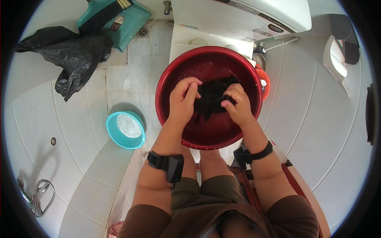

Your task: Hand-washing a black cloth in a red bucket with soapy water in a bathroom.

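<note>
A wet-looking black cloth (212, 95) is bunched up inside a large dark red basin (210, 139). Whether it is a garment cannot be made out. On the cloth's left side, my left hand (184, 98) is closed, thumb and fingers pinching its edge. Opposite it, my right hand (239, 104) has its fingers curled round a fold, and a bit of black shows between thumb and forefinger. Both hands are over the basin, and the cloth between them hangs low near the basin's bottom.
A turquoise basin (139, 119) with whitish contents stands on the floor at left. Behind the red basin is a white appliance (222, 23). An orange-red container (265, 81) sits at its right. A black plastic bag (75, 55) and a teal dustpan (129, 27) with a brush lie far left.
</note>
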Tool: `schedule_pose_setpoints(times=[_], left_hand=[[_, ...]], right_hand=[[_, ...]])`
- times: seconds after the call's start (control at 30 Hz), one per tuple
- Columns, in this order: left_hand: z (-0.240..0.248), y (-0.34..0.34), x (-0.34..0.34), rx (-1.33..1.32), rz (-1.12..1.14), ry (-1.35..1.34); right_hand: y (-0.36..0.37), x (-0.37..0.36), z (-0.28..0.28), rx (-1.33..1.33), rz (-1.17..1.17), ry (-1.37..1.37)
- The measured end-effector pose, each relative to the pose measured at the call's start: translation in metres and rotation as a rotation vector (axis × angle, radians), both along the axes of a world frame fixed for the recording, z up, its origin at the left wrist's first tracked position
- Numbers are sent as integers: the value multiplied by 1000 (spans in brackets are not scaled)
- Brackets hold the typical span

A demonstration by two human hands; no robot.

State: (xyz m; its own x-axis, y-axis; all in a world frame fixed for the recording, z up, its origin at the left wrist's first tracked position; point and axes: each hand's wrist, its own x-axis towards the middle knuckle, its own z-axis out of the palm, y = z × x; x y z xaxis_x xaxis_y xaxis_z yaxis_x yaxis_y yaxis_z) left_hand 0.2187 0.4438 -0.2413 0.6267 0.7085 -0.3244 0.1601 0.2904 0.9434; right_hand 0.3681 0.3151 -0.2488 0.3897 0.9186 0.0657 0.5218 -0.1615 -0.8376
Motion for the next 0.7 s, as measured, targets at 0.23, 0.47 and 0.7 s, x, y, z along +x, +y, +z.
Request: schedule_pose_setpoints(times=[0.23,0.47,0.7], left_hand=[[-30,-35,-17,436,-272,341],[-73,-73,14,718,-345,851],[-116,-67,26,632,-385,928]], right_hand=[[-25,-26,-19,-168,-53,-173],[-16,-36,-73,-689,-146,-444],[9,-42,-101,-1008,-157,-433]])
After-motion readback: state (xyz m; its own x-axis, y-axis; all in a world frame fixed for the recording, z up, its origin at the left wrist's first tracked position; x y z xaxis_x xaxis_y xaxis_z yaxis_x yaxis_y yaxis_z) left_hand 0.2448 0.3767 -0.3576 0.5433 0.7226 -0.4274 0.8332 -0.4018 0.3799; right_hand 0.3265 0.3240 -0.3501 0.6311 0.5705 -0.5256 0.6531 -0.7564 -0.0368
